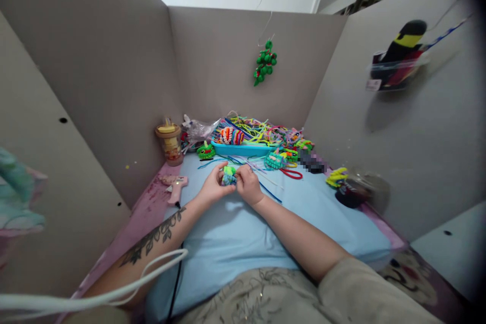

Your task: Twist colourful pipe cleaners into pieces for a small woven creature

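My left hand (213, 186) and my right hand (247, 183) meet over the light blue cloth (235, 233), both closed on a small pipe-cleaner piece (229, 175) in green and blue. The fingers of each hand pinch it from its own side. Loose pipe cleaners (266, 182) lie just beyond my right hand.
A blue tray (243, 150) heaped with coloured pipe cleaners and finished figures stands at the back. A pink glue gun (173, 183) lies at the left, a lidded cup (169, 143) behind it. A green figure (265, 63) hangs on the back panel. Grey panels wall in three sides.
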Demonstrator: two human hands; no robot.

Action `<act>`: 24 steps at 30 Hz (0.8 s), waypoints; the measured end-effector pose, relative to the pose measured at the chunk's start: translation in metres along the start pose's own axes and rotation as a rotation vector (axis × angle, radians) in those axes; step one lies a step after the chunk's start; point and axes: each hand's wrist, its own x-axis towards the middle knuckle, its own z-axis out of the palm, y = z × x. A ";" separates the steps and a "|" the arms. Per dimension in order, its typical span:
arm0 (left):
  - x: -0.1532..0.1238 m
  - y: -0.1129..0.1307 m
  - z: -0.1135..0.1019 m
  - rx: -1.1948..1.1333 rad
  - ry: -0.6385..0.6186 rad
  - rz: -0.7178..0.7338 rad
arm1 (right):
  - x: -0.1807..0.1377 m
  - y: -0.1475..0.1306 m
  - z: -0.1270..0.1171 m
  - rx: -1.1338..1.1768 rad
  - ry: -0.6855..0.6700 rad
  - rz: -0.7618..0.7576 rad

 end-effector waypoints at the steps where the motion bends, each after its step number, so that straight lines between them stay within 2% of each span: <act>1: 0.000 -0.002 -0.001 -0.021 0.003 -0.001 | 0.001 0.001 0.000 0.010 -0.006 0.015; 9: 0.002 -0.004 -0.008 -0.215 0.044 -0.075 | 0.007 0.010 -0.005 0.225 -0.016 0.063; 16: 0.000 -0.001 -0.008 -0.233 0.120 -0.146 | 0.000 0.015 0.001 0.115 -0.155 0.029; 24: 0.002 -0.004 -0.009 -0.294 0.146 -0.139 | 0.001 0.008 -0.001 0.046 -0.154 0.032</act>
